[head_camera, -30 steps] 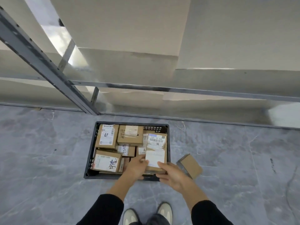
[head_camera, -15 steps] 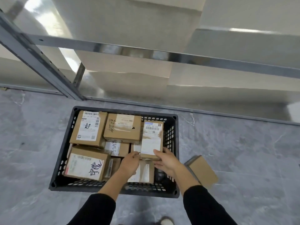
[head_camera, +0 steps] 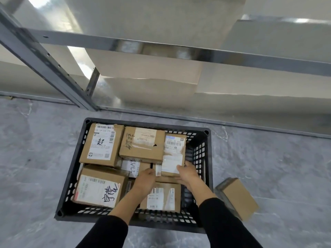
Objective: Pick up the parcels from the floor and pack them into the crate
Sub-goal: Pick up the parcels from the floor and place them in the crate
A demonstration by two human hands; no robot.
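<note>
A black slotted crate (head_camera: 206, 158) stands on the grey floor and holds several cardboard parcels with white labels. Both my hands are inside it on a narrow labelled parcel (head_camera: 173, 153) that lies along the right wall. My right hand (head_camera: 188, 173) grips its near right corner. My left hand (head_camera: 146, 178) touches its near left edge, fingers curled. Another labelled parcel (head_camera: 161, 196) lies under my wrists. One plain brown parcel (head_camera: 238, 197) rests on the floor just right of the crate.
A grey metal shelf rack (head_camera: 53, 67) with pale boards rises right behind the crate. Its slanted upright meets the floor at the crate's far left. Grey marbled floor (head_camera: 35, 167) spreads on both sides.
My hands have carried the narrow parcel from the crate's near edge deeper in and lowered it along the right wall. The camera has moved closer over the crate.
</note>
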